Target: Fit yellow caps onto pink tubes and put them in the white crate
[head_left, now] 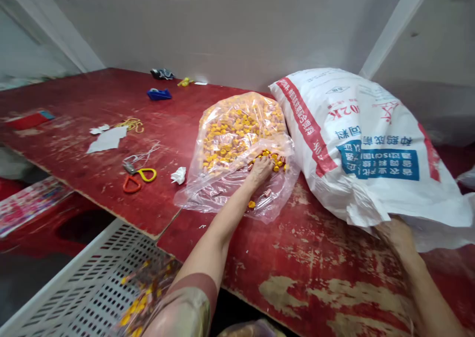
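My left hand [261,170] reaches into the open mouth of a clear plastic bag [237,149] full of small yellow caps [237,126], its fingers curled over a cluster of them. My right hand [395,229] rests at the lower edge of a large white woven sack [367,144] with red and blue print; its fingers are tucked under the sack's edge and hidden. Both bags lie on a worn red table [297,258].
Scissors with orange and yellow handles [139,176] lie left of the plastic bag, near a crumpled tissue [179,175], white string and paper scraps [107,139]. A blue tape dispenser [159,94] sits farther back. A white perforated crate [96,282] holding yellow caps stands below the table's front edge.
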`<state>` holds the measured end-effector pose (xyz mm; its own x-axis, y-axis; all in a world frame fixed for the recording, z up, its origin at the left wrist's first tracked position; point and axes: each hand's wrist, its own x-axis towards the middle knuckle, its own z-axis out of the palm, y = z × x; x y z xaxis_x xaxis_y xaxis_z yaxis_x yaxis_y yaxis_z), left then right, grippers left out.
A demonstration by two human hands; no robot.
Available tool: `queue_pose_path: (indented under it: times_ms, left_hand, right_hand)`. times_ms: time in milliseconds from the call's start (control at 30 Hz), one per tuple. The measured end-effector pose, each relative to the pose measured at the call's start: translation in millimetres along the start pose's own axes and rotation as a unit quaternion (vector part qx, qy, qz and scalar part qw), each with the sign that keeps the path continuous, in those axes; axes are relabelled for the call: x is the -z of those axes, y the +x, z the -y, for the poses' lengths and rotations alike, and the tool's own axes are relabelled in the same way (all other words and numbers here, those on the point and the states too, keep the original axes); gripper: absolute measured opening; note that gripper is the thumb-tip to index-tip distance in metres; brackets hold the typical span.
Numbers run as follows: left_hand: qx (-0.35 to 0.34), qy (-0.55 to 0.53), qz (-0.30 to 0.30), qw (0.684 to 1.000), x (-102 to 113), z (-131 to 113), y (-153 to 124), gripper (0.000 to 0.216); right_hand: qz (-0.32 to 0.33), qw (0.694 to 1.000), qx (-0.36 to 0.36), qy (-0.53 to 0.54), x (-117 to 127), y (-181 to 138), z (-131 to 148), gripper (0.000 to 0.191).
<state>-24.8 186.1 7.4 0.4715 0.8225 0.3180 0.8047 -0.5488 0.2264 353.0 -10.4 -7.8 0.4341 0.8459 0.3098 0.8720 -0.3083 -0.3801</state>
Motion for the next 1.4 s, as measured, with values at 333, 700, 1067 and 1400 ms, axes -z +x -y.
queue_pose_path:
  times_ms: [333, 700, 1067, 1400]
  left_hand:
    - [0.294, -0.535, -0.16, 0.776, 16.5, -35.2, -74.3, 0.016]
    - [0.382, -0.801, -0.105, 0.45, 8.0, -151.2, -172.3, 0.036]
    - [0.225, -0.624, -0.068, 0.745, 23.8, -158.7, -210.4, 0.025]
    - [0.322, -0.642, -0.075, 0.692, 24.6, -120.3, -215.6, 0.024]
  right_hand:
    - [-0.091, 0.814, -0.177, 0.546, -5.4, -119.2, 74.4, 0.053]
    - [0.026, 0.83, -0.053, 0.554, -27.8, -161.5, 163.7, 0.036]
    - [0.073, 0.89, 0.093, 0.44, -29.5, -183.0, 158.1, 0.024]
    - [0.071, 0.888, 0.285, 0.355, -30.2, -193.0, 185.4, 0.039]
